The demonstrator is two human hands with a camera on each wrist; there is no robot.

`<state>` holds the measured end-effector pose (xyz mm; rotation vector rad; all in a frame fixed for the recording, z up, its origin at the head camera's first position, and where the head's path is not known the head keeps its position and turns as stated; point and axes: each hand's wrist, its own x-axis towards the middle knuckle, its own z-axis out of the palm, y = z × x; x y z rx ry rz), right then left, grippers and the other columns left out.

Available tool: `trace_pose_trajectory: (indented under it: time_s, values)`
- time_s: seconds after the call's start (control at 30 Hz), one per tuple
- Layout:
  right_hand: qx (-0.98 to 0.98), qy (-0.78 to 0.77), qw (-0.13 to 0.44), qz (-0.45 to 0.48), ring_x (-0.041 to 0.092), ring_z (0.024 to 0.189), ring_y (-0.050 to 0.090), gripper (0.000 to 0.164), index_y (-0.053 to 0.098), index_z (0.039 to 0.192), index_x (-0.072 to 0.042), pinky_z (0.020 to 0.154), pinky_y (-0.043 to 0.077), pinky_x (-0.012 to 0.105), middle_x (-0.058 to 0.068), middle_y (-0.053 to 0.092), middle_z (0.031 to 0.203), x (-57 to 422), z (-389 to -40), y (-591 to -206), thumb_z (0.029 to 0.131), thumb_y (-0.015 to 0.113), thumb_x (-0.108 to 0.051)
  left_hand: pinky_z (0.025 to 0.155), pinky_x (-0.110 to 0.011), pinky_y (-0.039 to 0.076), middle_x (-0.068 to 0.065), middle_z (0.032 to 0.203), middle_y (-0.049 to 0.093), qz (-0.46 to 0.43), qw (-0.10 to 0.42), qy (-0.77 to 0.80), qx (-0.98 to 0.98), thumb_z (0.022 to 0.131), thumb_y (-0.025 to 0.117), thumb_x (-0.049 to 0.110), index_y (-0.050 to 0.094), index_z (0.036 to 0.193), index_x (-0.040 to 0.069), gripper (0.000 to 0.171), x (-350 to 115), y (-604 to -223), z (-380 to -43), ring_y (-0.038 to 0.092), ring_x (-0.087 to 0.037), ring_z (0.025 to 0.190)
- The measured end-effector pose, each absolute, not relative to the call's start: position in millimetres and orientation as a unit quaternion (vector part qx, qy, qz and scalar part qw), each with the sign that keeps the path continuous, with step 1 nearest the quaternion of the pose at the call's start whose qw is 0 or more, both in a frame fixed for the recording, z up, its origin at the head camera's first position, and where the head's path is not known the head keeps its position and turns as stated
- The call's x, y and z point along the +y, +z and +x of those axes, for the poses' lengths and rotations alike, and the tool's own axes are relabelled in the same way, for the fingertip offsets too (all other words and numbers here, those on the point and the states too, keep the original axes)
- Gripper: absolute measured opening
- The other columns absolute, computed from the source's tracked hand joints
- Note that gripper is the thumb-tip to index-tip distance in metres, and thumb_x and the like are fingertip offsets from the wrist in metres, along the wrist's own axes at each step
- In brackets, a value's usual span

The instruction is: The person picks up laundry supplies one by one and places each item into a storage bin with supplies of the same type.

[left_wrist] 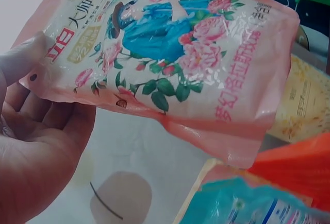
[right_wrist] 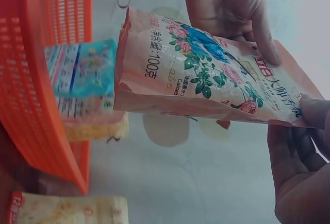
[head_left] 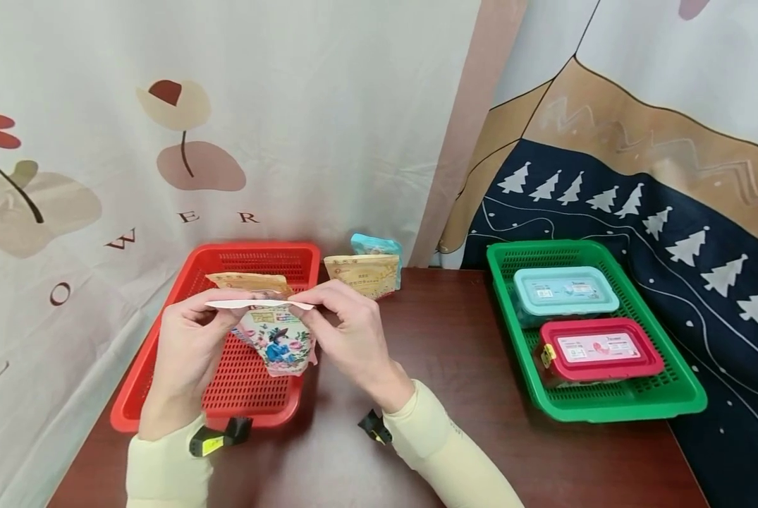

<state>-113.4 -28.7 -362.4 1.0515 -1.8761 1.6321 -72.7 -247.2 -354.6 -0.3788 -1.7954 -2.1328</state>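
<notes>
A pink detergent pouch [head_left: 281, 346], printed with roses and a figure in a blue dress, hangs over the red basket [head_left: 252, 406]. My left hand [head_left: 185, 346] pinches one top corner between thumb and fingers. The opposite top corner is pinched by my right hand [head_left: 353, 335]. From the left wrist, the printed front of the pouch [left_wrist: 170, 54] faces the camera, tilted. In the right wrist view the pouch [right_wrist: 206, 74] stretches between both hands, its bottom end toward the basket [right_wrist: 41, 90]. Behind it, a yellow-topped pouch [head_left: 252, 282] stands inside the basket.
Right of the basket, against the curtain, stand a yellow pouch [head_left: 366, 275] and a light-blue pouch [head_left: 379, 244]. A green basket [head_left: 620, 409] at the right holds a light-blue lidded box [head_left: 565, 291] and a red lidded box [head_left: 601, 349]. Brown tabletop [head_left: 448, 353] lies between the baskets.
</notes>
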Motion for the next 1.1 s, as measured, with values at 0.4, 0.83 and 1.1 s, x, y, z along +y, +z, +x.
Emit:
trace_pose_trajectory:
  time_s: [0.4,0.83,1.1]
  values:
    - [-0.717,0.574,0.175,0.355,0.001,0.09,0.062,0.011,0.08,0.105,-0.012,0.071,0.053,0.019,-0.004,0.073,0.099,-55,-108,-376,0.096,0.075,-0.014,0.083,-0.023,0.056,-0.01,0.108,0.078,-0.146,0.144,-0.769,-0.606,0.098,0.053,-0.017,0.072,0.116,-0.012,0.026,-276,-368,-68,0.07,-0.018,0.099]
    - [-0.746,0.577,0.098,0.318,-0.004,0.088,0.058,0.012,0.079,0.107,-0.014,0.074,0.048,0.011,-0.009,0.07,0.099,-71,-112,-407,0.099,0.073,-0.018,0.073,-0.018,0.055,0.003,0.094,0.076,-0.028,0.147,-0.652,-0.743,0.097,0.065,-0.007,0.074,0.112,-0.005,0.018,-292,-389,-65,0.065,-0.011,0.081]
    - [-0.764,0.554,0.106,0.314,-0.003,0.084,0.058,0.009,0.079,0.104,-0.015,0.072,0.048,0.012,-0.008,0.07,0.096,-80,-118,-426,0.099,0.073,-0.017,0.069,-0.021,0.056,0.0,0.092,0.077,0.013,0.099,-0.509,-0.855,0.098,0.072,0.011,0.076,0.111,0.001,0.017,-299,-394,-68,0.071,-0.015,0.079]
